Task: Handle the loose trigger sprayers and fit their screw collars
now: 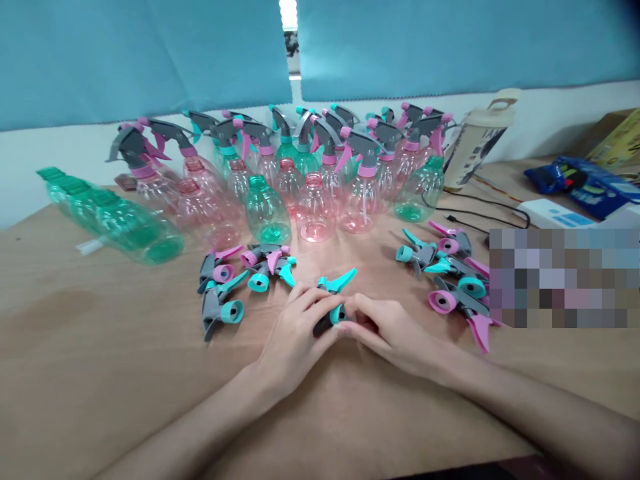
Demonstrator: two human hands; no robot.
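Between my hands, low over the table, is a grey trigger sprayer head (338,283) with a teal trigger and teal collar. My left hand (303,321) wraps round its grey body from the left, thumb underneath. From the right, my right hand (385,327) pinches at the teal collar, whose opening faces me. Part of the sprayer head is hidden by my fingers. Loose grey sprayer heads with teal or pink parts lie to the left (223,312) and to the right (457,287) of my hands.
Behind stand several pink and green clear bottles (314,212), many wearing sprayer heads. Green bottles (135,227) lean together at the left. A tumbler (477,143), black cable (480,223) and blue packet (590,190) are at the right. A blurred patch covers the right edge.
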